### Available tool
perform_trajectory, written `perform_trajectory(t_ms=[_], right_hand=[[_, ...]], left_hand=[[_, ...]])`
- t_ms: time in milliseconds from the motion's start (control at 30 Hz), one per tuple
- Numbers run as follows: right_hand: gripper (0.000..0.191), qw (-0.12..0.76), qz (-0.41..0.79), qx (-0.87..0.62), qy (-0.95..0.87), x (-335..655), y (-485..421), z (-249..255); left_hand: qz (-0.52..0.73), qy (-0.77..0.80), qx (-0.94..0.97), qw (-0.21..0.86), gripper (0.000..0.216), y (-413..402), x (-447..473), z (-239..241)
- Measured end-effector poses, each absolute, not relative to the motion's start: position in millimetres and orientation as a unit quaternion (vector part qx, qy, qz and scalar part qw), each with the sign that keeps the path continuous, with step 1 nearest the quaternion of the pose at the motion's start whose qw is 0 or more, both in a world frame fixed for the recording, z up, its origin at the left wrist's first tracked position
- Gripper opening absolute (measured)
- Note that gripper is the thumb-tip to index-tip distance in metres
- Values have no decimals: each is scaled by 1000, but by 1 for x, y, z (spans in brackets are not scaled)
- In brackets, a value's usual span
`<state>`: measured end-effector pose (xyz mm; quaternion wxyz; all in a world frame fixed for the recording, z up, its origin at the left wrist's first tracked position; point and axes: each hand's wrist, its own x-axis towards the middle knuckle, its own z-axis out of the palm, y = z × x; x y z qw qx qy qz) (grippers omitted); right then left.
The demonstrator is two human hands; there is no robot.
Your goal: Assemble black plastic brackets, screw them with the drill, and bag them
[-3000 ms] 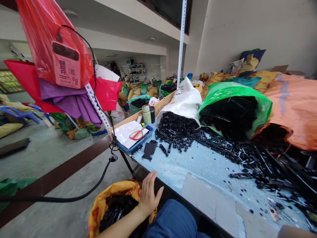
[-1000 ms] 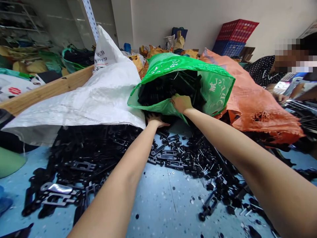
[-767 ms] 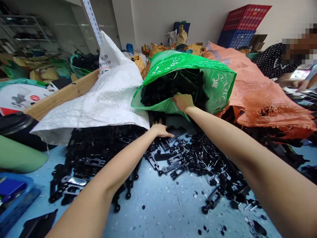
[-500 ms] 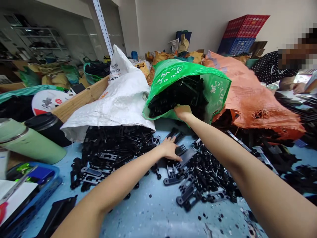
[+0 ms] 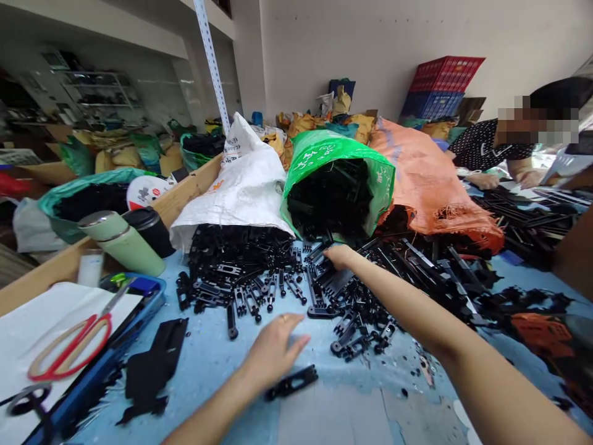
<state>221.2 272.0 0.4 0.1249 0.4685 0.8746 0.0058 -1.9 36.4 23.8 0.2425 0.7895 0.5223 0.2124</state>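
My left hand [image 5: 275, 346] hovers low over the blue table, thumb and fingers apart and slightly blurred, holding nothing. Just below it lies a forked black plastic part [image 5: 293, 383]. At the lower lip of the green woven sack [image 5: 343, 143], my right hand [image 5: 340, 256] reaches into the pile with its fingers curled; what they grip is hidden. Black parts fill the open mouth of this sack. Around my right hand spreads a heap of small black parts [image 5: 340, 284]. To its left, more forked black parts [image 5: 227, 269] spill from the white sack [image 5: 241, 185].
An orange sack [image 5: 421, 179] lies at right. Left of the work area stand a green tumbler [image 5: 127, 244], a black-lidded cup [image 5: 151, 228] and a blue basket [image 5: 155, 303]. Red-handled scissors [image 5: 76, 346] rest on paper. A co-worker [image 5: 509, 145] works at far right.
My left hand has left the heap and come down toward me over the bare table. My right hand has dropped from the sack's rim to the parts below. The view has shifted.
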Motion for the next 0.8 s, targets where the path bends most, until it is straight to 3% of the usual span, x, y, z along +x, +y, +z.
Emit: perform_trajectory(t_ms=[167, 300, 533, 800], right_hand=[[29, 13, 10, 509, 861, 224, 242, 25], [37, -60, -36, 538, 840, 243, 184, 44], [38, -47, -264, 423, 866, 270, 19, 16], [31, -94, -273, 557, 779, 281, 0, 2]], left_hand=[[161, 546, 794, 211, 37, -40, 15, -5], [157, 577, 786, 157, 37, -57, 20, -23], [169, 596, 782, 62, 27, -59, 32, -38], [159, 582, 796, 43, 26, -83, 47, -37]])
